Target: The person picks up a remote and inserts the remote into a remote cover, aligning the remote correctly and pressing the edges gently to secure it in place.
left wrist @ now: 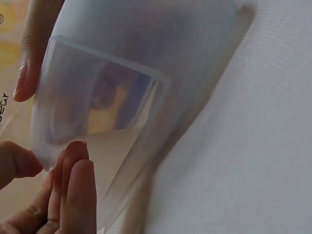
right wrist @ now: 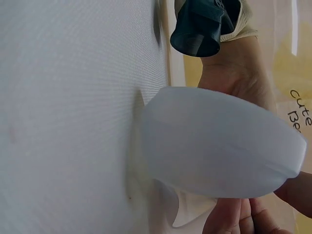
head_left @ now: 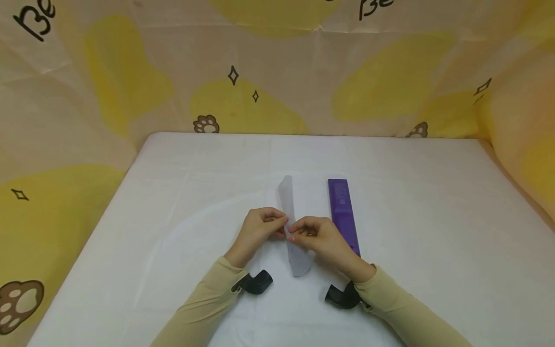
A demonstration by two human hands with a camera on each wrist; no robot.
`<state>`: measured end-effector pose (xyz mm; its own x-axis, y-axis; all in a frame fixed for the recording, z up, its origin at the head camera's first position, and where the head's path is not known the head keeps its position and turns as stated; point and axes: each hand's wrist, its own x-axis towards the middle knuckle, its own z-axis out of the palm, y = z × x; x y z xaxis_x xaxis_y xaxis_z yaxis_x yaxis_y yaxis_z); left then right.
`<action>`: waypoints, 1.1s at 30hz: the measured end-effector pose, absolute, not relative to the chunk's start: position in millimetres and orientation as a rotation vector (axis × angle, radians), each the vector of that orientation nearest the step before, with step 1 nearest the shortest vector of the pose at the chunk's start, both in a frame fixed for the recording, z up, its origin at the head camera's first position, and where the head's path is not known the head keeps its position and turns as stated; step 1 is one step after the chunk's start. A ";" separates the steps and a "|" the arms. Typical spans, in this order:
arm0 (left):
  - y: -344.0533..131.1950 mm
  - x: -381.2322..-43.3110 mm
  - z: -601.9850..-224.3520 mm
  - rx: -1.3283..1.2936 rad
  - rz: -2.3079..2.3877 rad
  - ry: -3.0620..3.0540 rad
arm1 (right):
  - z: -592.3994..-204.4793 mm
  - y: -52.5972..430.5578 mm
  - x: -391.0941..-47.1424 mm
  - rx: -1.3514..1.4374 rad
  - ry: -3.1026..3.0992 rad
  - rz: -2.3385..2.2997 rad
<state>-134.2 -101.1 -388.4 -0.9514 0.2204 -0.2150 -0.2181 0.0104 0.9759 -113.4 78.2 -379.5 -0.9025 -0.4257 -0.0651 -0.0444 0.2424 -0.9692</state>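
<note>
A frosted plastic sheet point(head_left: 299, 255) stands on edge over the white table between the two hands, long and narrow in the head view. My left hand point(head_left: 258, 232) pinches its near-middle edge between thumb and fingers. In the left wrist view the sheet point(left wrist: 146, 39) bends in a curve, and a clearer panel lets the background show through. The right hand point(head_left: 323, 238) pinches the sheet from the other side, close to the left fingertips. The right wrist view shows the sheet's bulging face point(right wrist: 219, 141), hiding part of both hands.
A long purple box point(head_left: 343, 207) with pale print lies right of the sheet, partly behind the right hand. White cloth covers the table point(head_left: 195, 168). A patterned yellow curtain point(head_left: 277, 62) hangs behind it. Black camera mounts point(head_left: 257, 283) sit at both wrists.
</note>
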 end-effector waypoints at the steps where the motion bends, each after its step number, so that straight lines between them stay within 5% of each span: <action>1: -101.3 -134.3 -388.6 0.010 2.012 1.989 | -379.6 78.2 -113.3 -0.436 2.203 -1.704; 33: -121.5 -144.1 -385.1 0.070 2.092 1.963 | -373.9 95.1 -129.4 -0.160 2.229 -1.761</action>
<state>-144.1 -121.5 -385.1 -0.9620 0.2285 -0.1492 -0.1635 -0.0447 0.9855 -129.4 95.1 -373.9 -0.9502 -0.2672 -0.1605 0.0943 0.2442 -0.9651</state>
